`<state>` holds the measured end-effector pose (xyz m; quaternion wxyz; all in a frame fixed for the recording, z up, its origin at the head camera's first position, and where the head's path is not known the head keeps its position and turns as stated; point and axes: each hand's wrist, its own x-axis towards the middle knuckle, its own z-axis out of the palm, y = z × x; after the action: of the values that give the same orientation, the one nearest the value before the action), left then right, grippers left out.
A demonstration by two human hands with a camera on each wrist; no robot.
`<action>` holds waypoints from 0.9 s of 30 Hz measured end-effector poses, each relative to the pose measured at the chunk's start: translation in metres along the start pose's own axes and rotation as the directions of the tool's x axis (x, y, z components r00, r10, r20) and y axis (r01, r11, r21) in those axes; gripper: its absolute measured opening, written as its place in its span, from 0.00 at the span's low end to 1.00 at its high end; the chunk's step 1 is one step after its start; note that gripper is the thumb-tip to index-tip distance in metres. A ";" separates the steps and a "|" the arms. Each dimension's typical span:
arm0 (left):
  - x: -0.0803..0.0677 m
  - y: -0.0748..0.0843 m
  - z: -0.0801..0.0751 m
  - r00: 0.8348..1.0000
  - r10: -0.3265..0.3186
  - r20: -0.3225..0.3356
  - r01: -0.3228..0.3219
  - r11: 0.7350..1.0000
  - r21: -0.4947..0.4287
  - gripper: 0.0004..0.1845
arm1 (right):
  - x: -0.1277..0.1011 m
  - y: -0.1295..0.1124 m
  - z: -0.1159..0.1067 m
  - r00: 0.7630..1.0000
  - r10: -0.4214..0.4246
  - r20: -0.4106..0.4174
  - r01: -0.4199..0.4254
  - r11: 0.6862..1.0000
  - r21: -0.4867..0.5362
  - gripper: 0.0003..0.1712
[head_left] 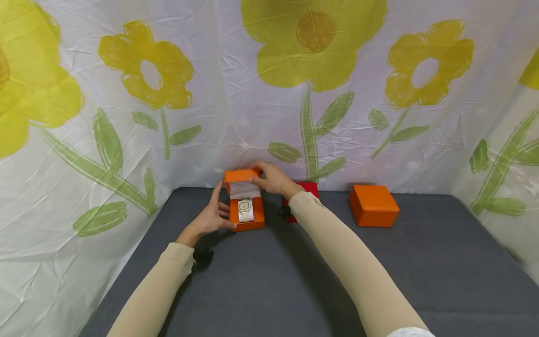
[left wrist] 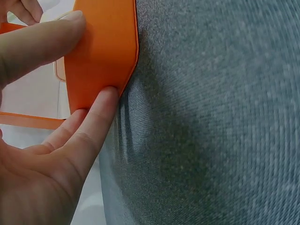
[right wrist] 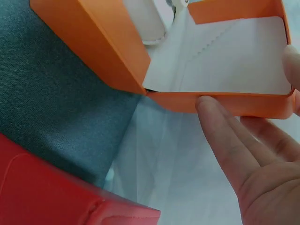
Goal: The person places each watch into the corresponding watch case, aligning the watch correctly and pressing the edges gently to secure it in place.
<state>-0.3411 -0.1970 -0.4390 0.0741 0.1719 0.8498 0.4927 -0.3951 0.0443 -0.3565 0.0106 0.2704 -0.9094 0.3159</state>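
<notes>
Backdrop: crinkled white sheet (head_left: 236,117) printed with yellow flowers, hung behind and down both sides, so the work area is boxed in.

Table (head_left: 294,281): grey cloth top, everything sits toward the back edge.

Closed orange box (head_left: 373,205): right of centre, well apart from both hands, nobody touching it.

Red box (head_left: 306,189): just behind the right forearm, mostly hidden in the head view. Its corner shows at bottom left of the right wrist view.

Open orange box (head_left: 246,206): near the back wall, left of centre, lid hinged up at the rear. Looks like the base is pinned down so the lid can swing without the box sliding.

Left hand (head_left: 212,216): against the left side of the base. In the left wrist view the thumb and a fingertip press on the orange wall, pinching it. Judged as a steadying grip, not a lift; base looks flat on the cloth.

Right hand (head_left: 273,179): over the top rear of the lid. In the right wrist view fingertips (right wrist: 211,110) touch the lid's outer edge and the thumb sits at the far rim, so it holds the lid between them, keeping it open.

Watch (head_left: 245,209): pale strap, square pale dial, sits upright in the base on a white cushion. Not touched by either hand.
</notes>
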 end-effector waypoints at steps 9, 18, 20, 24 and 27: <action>0.002 0.000 0.000 1.000 0.006 0.008 -0.006 1.000 -0.012 0.72 | -0.008 0.001 0.001 0.995 -0.094 0.018 0.095 0.994 -0.046 0.22; 0.001 -0.001 0.001 1.000 0.005 -0.009 -0.005 0.999 -0.044 0.69 | -0.017 0.002 0.006 0.992 -0.129 -0.006 0.128 0.990 -0.060 0.23; -0.001 0.000 0.003 1.000 0.009 -0.018 -0.010 0.999 -0.041 0.68 | -0.019 0.002 0.006 0.992 -0.127 0.002 0.127 0.990 -0.060 0.23; -0.004 0.001 0.007 0.999 0.010 -0.052 -0.011 1.000 -0.012 0.64 | -0.025 0.004 0.009 0.990 -0.141 0.019 0.142 0.988 -0.058 0.22; -0.006 0.002 0.011 0.996 0.004 -0.086 -0.003 1.000 0.014 0.61 | -0.028 0.007 0.011 0.987 -0.162 0.022 0.163 0.985 -0.056 0.21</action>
<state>-0.3321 -0.1893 -0.4436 0.0351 0.1526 0.8553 0.4939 -0.3730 0.0560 -0.3749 0.0361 0.3461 -0.8930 0.2854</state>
